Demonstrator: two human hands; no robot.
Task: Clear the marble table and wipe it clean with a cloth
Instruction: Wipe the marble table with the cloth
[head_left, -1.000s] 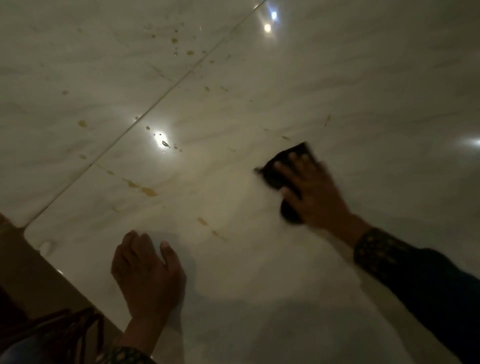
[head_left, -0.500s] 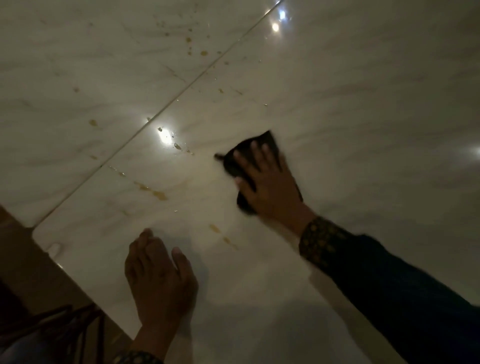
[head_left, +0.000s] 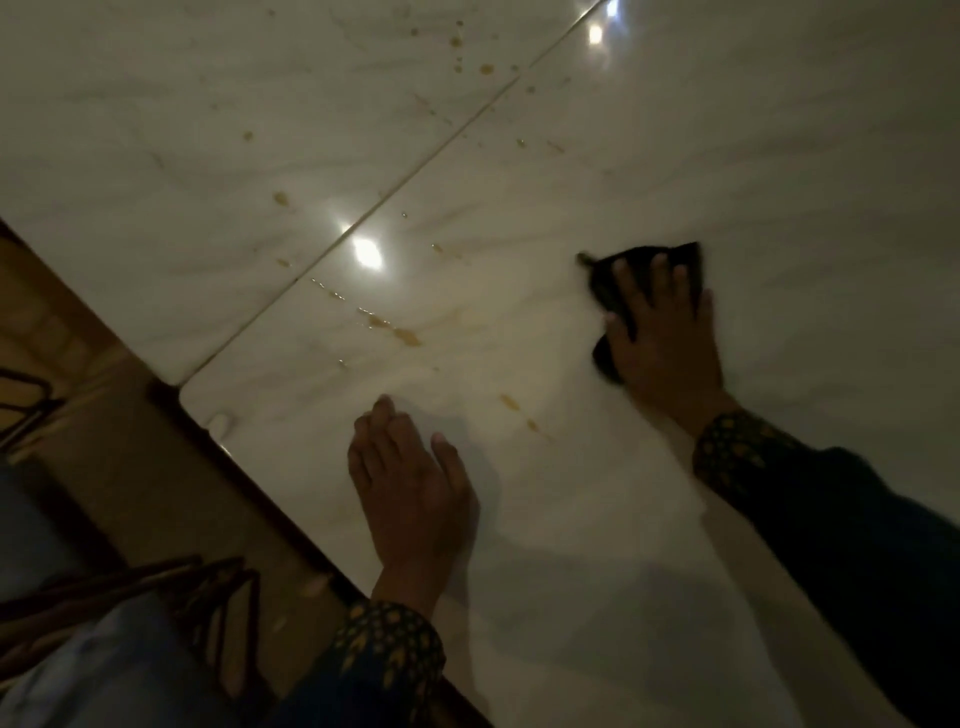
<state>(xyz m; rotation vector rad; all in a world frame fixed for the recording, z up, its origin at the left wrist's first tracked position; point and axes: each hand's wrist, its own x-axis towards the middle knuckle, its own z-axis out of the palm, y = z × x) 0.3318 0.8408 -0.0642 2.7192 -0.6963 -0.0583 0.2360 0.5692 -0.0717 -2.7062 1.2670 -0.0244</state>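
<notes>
Fingers (head_left: 655, 270) of the right hand (head_left: 665, 343) lie straight and a little spread over a dark cloth (head_left: 610, 283), the palm pressing it flat against the marble tabletop (head_left: 753, 156); the grip curls round nothing, the cloth held only by downward pressure. Dark folds show past the fingertips on the far side and beside the thumb on the left. The left hand (head_left: 410, 488) rests palm down on the near part of the tabletop, fingers straight and close together, thumb set apart to the right, holding nothing. Yellowish spills (head_left: 408, 336) dot the marble between and to the left of the hands, with more specks far left near a seam (head_left: 415, 171) between slabs. Patterned sleeve cuffs (head_left: 737, 441) cover both wrists.
</notes>
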